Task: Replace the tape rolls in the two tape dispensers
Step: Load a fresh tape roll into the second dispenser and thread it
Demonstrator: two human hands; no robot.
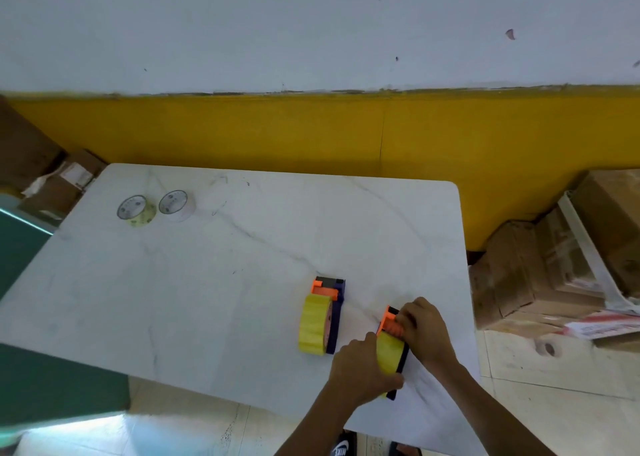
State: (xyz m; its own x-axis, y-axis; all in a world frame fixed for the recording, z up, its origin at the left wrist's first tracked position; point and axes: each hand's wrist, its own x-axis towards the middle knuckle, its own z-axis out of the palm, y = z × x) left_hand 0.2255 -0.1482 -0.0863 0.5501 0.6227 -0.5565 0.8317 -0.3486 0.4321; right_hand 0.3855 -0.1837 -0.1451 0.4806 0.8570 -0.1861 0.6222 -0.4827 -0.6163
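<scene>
Two purple-and-orange tape dispensers lie on the white marble table (pixel 207 282), each loaded with a yellow tape roll. The left dispenser (pixel 323 315) lies untouched. My left hand (pixel 360 369) grips the near end of the right dispenser (pixel 391 348) around its yellow roll. My right hand (pixel 424 327) pinches at the orange roller at that dispenser's far end. Two nearly used-up rolls, one yellowish (pixel 135 210) and one pale (pixel 177 205), sit at the table's far left.
Cardboard boxes are stacked on the floor to the right (pixel 540 268) and behind the table's far left corner (pixel 52 178). A yellow and white wall runs behind the table. A green surface (pixel 20 248) adjoins the table's left edge.
</scene>
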